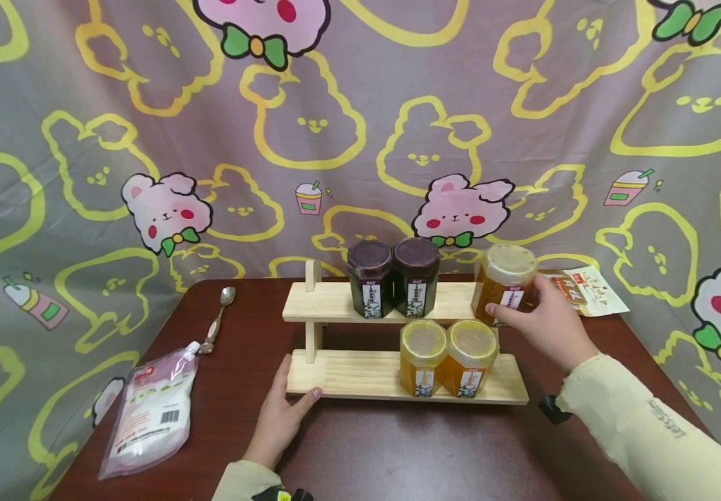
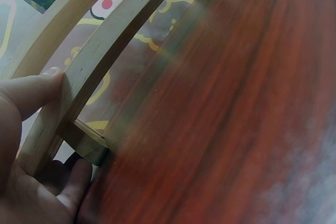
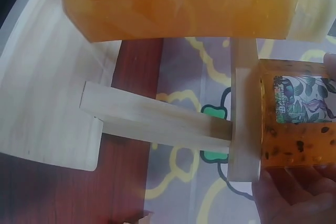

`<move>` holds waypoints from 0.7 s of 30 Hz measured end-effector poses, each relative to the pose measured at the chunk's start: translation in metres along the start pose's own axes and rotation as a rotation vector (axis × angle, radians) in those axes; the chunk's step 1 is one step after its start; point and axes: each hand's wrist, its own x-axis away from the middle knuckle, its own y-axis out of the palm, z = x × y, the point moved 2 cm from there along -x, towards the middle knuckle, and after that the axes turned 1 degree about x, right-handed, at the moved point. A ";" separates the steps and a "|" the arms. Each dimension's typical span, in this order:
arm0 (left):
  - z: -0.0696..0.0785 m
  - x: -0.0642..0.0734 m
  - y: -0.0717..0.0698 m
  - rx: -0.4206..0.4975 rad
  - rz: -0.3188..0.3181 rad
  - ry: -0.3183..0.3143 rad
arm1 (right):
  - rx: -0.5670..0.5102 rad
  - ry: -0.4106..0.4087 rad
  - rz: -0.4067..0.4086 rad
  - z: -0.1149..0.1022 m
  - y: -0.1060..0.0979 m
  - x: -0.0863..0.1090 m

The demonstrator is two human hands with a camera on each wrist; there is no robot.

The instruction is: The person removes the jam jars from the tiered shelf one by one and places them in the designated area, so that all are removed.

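My right hand (image 1: 551,323) grips an amber jar (image 1: 503,278) with a pale lid and dark seeds inside, at the right end of the upper board. The right wrist view shows this seeded jar (image 3: 299,116) against that board, fingers (image 3: 299,195) curled around it. With its thumb on the front edge, my left hand (image 1: 282,417) holds the left end of the two-tier wooden shelf (image 1: 348,372). Two dark jars (image 1: 369,278) with purple-black lids stand side by side on the upper tier. Below, two orange-yellow jars (image 1: 423,358) stand together on the lower board.
On the left of the dark red table (image 1: 360,445) lie a clear spouted pouch (image 1: 154,410) with white contents and a metal spoon (image 1: 219,316) with a decorated handle. A printed packet (image 1: 586,289) lies behind my right hand. Patterned cloth (image 1: 348,139) hangs around the table.
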 end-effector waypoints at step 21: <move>0.003 0.001 0.000 0.015 -0.005 0.002 | -0.003 -0.019 0.018 0.010 -0.010 0.003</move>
